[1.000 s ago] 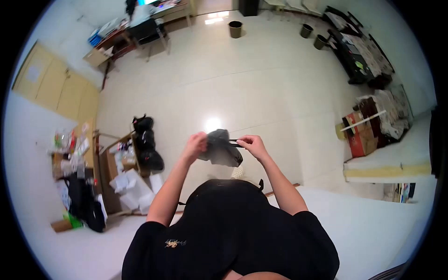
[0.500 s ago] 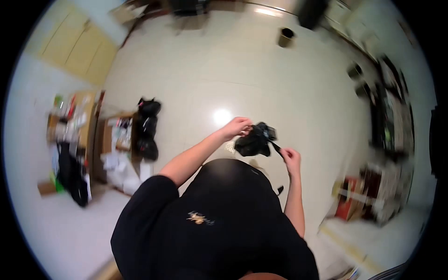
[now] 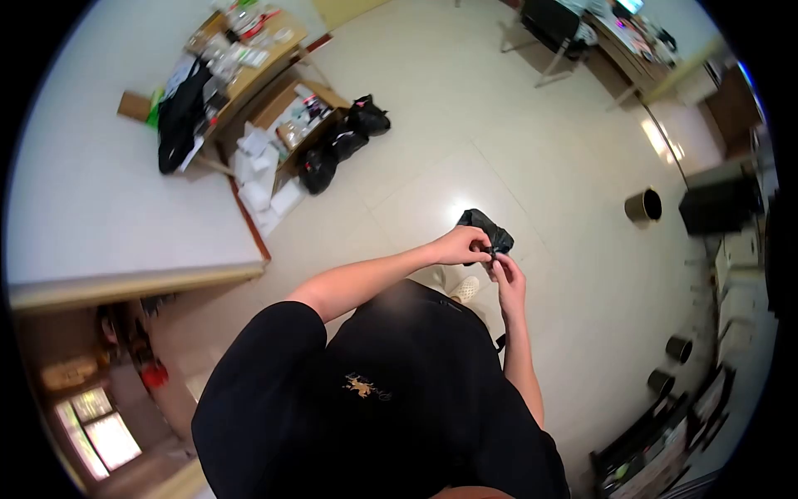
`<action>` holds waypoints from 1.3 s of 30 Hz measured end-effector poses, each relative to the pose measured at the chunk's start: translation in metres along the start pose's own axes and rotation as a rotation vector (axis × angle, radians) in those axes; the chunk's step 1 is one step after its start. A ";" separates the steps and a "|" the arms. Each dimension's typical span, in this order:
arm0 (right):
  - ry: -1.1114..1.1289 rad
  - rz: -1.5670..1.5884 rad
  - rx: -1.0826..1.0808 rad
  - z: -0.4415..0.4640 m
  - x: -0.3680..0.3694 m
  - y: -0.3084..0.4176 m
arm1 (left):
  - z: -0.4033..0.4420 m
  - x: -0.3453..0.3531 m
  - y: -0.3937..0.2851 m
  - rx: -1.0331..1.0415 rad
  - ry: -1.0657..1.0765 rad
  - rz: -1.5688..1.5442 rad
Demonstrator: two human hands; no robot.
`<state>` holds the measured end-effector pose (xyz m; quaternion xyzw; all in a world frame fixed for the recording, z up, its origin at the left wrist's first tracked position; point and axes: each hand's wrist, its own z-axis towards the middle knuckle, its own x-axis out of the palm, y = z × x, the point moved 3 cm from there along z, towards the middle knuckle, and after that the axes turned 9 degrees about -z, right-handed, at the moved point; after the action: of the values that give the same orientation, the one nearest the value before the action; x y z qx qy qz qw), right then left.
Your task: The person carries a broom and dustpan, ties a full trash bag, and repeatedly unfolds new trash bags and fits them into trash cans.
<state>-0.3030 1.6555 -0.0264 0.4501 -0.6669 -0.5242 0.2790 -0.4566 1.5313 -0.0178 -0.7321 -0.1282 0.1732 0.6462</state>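
Observation:
A small black plastic garbage bag hangs in front of my body, above the tiled floor. My left hand is closed on the gathered top of the bag, with fingers curled around it. Close beside it, my right hand pinches the plastic at the same gathered spot. Both sets of fingertips nearly meet there, and the exact shape of the plastic between them is partly hidden. A light perforated shoe shows below my hands.
Several filled black bags lie on the floor beside an open cardboard box. A cluttered table stands behind it. One dark bin is on the right, with two more farther down. A chair and desk stand at the far right.
My view has turned rightward across the room. My right hand has come in from the bag's side to meet my left hand at its gathered top.

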 end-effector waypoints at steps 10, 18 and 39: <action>0.566 -0.247 -0.167 0.151 0.127 0.065 | -0.011 -0.126 0.047 -0.095 -0.724 -0.236; 0.567 -0.376 -0.014 0.234 0.215 0.065 | -0.049 -0.287 0.140 -0.188 -0.812 0.228; 0.515 -0.711 0.203 0.334 0.270 0.119 | -0.138 -0.451 0.331 -0.672 -0.783 -0.089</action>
<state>-0.7399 1.5695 -0.0382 0.7921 -0.4278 -0.3903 0.1928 -0.8199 1.1771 -0.2918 -0.7733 -0.4402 0.3558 0.2856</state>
